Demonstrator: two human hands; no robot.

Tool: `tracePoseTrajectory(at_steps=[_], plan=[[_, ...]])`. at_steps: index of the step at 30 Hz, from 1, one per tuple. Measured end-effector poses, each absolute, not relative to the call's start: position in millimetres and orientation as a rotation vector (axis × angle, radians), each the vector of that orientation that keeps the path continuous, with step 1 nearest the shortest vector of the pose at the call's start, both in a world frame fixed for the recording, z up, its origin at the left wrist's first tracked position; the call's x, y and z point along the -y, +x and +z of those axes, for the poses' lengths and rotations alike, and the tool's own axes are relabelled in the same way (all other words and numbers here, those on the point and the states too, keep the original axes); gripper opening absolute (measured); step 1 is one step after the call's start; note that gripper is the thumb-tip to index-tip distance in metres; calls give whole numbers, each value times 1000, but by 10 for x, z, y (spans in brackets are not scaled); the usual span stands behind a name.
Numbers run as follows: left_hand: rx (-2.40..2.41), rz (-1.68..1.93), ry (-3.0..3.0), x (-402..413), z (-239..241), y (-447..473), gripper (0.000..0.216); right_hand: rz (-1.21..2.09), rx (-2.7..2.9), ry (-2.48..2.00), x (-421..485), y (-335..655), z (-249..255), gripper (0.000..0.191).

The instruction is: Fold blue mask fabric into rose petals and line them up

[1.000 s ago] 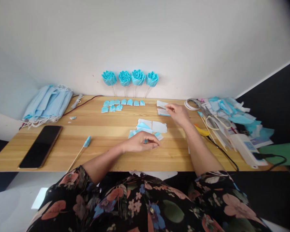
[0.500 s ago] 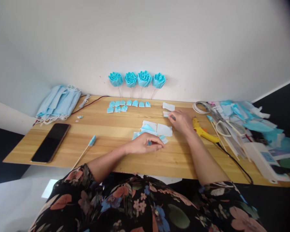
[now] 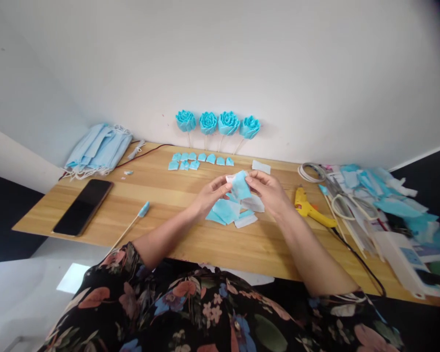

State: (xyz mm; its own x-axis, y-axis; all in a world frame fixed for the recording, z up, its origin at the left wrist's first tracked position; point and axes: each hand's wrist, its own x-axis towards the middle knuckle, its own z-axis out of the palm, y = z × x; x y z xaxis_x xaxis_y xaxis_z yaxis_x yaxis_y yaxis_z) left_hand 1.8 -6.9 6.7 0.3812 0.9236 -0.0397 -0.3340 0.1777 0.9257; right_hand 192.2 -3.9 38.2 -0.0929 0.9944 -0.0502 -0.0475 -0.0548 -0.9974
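Over the middle of the wooden table [image 3: 161,195], my left hand [image 3: 209,194] and my right hand [image 3: 269,191] pinch a small blue mask-fabric piece [image 3: 239,185] between them, each hand on one side of it. It is raised a little above a loose pile of blue and white fabric pieces [image 3: 231,213] lying on the table. A single white piece [image 3: 261,166] lies farther back, apart from the pile.
Several blue fabric roses [image 3: 217,123] lean on the wall, with a row of small blue petals [image 3: 200,159] before them. A stack of face masks [image 3: 99,150], a phone [image 3: 83,206] and a blue-tipped stick [image 3: 132,223] lie left. A yellow glue gun [image 3: 308,207] and craft clutter [image 3: 370,195] lie right.
My right hand came back from the white pieces at the rear. My left hand lifted off the pile, and both now hold a blue piece between them. The view shifted left.
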Motion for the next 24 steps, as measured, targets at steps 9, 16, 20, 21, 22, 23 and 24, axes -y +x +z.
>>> tracePoseTrajectory(at_steps=[9,16,20,21,22,23,24], plan=[[-870,1074,906,8,7,4,30,1410,1167,-1050,55,1785,182,42],[-932,1035,972,7,-43,9,25,1258,1137,-1092,43,1803,-4,49],[-936,1036,987,-10,-44,-8,25,1181,1141,-1071,39,1788,-39,44],[-929,1042,982,-12,-36,-10,26,1164,1148,-1072,42,1784,-41,44],[-918,1050,969,-13,-26,-9,28,1147,1158,-1075,45,1781,-43,44],[-903,1059,947,-13,-16,-7,30,1128,1171,-1077,50,1779,-46,44],[-887,1069,918,-13,-8,-3,31,1108,1185,-1080,54,1779,-48,43]])
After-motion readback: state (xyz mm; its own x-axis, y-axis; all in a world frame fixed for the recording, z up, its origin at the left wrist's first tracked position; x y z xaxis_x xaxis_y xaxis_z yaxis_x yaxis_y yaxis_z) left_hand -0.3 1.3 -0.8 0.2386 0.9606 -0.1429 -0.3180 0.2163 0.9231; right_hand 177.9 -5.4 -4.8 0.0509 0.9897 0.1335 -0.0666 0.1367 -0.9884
